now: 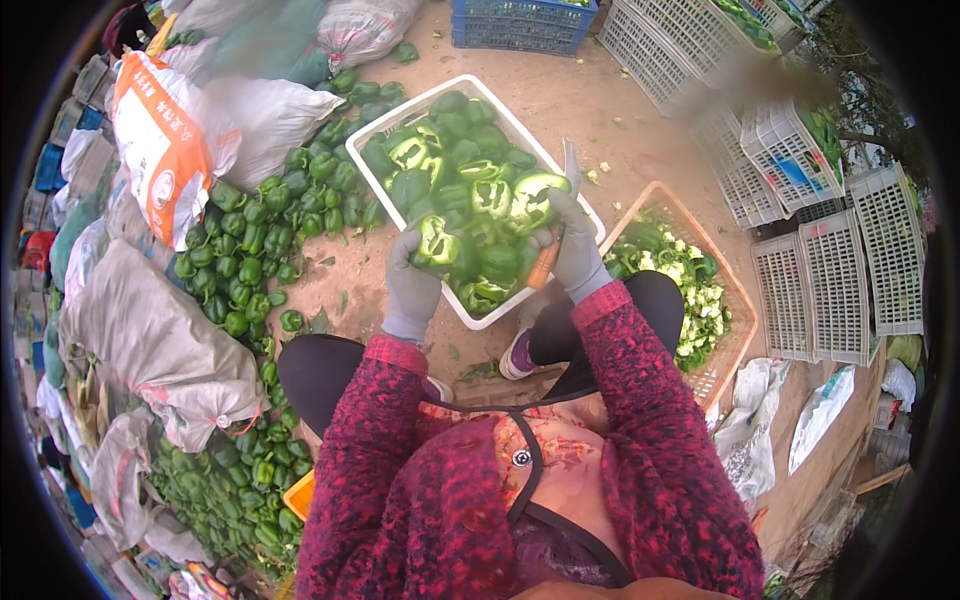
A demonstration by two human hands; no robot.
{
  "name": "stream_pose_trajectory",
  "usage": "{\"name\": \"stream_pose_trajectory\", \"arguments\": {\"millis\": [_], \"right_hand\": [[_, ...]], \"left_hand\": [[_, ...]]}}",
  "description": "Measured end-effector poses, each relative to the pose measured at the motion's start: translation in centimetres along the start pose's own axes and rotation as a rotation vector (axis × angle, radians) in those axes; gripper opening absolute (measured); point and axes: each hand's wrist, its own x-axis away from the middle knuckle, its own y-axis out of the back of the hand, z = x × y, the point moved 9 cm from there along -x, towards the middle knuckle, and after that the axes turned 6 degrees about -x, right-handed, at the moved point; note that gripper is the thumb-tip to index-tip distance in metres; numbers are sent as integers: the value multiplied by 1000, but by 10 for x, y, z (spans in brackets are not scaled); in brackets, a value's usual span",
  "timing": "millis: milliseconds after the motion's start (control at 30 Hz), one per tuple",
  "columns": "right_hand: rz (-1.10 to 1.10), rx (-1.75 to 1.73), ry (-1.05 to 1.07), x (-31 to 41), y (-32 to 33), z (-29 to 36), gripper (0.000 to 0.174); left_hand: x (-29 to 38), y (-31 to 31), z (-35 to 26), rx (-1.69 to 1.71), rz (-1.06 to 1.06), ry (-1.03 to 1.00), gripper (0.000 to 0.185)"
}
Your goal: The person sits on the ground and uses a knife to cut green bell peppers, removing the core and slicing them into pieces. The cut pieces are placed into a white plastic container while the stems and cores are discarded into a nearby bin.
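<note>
Gloved in grey, my left hand (412, 281) holds a cut green bell pepper piece (436, 243) over the near left edge of a white plastic crate (469, 319). My right hand (574, 244), in a matching glove, grips a knife with a wooden handle (544, 264); its blade (571, 166) points away from me. The same hand has another cut pepper piece (537, 196) at its fingers, over the crate's right side. Whole and cut-open green peppers (454, 196) fill the crate between my hands. Some fingertips are hidden behind the pepper pieces.
An orange crate (739, 337) with pepper cores (697, 292) stands by my right knee. Loose green peppers (247, 240) and woven sacks (165, 337) lie on the left. A blue crate (517, 30) is beyond; grey-white crates (814, 285) stand on the right.
</note>
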Motion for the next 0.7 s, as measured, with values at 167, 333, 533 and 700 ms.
{"name": "stream_pose_trajectory", "arguments": {"millis": [167,333,533,700], "right_hand": [[81,-97,0,21,-10,5,46],[79,24,33,33,-10,15,52],[7,342,123,53,-9,31,58],[88,337,-48,62,-5,-13,51]], "left_hand": [[-3,-22,6,-889,-59,-247,59],[-11,-96,27,-1587,348,-431,54],[-1,-102,-46,-1021,-39,-307,43],[36,-113,-28,-659,180,302,49]]}}
